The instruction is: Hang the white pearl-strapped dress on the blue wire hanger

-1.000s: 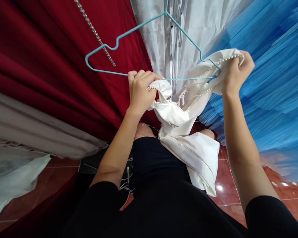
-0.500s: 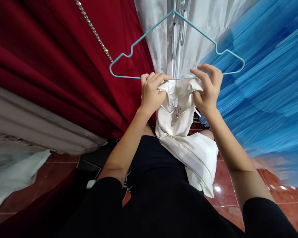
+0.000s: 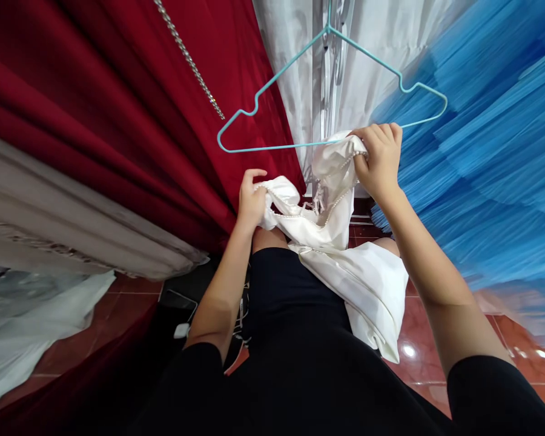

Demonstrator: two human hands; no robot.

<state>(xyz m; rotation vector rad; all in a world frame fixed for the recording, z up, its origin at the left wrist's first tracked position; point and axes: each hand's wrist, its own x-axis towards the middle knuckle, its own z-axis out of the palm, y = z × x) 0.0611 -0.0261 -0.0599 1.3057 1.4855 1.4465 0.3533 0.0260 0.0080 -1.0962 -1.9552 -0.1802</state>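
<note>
A white dress [image 3: 327,233] with pearl-like beads along its neckline lies partly over my lap, its skirt draped to the right. My left hand [image 3: 252,197] grips the left shoulder part, below and apart from the hanger bar. Higher up, my right hand [image 3: 380,158] is closed on the other shoulder part, right at the bottom bar of a light blue hanger [image 3: 272,147]. Whether those fingers also hold the bar is hard to see. The hanger hangs in front of me, its hook cut off by the top edge.
Red fabric [image 3: 200,151] with a beaded strip [image 3: 188,57] hangs at left, beside beige fabric [image 3: 72,200]. White cloth [image 3: 372,66] hangs behind the hanger, and blue tulle [image 3: 495,163] fills the right. Reddish tiles [image 3: 422,327] cover the floor.
My left hand has left the hanger bar and moved down and left with its side of the dress. The neckline is spread wider. My right hand stays near the bar, its fingers more closed.
</note>
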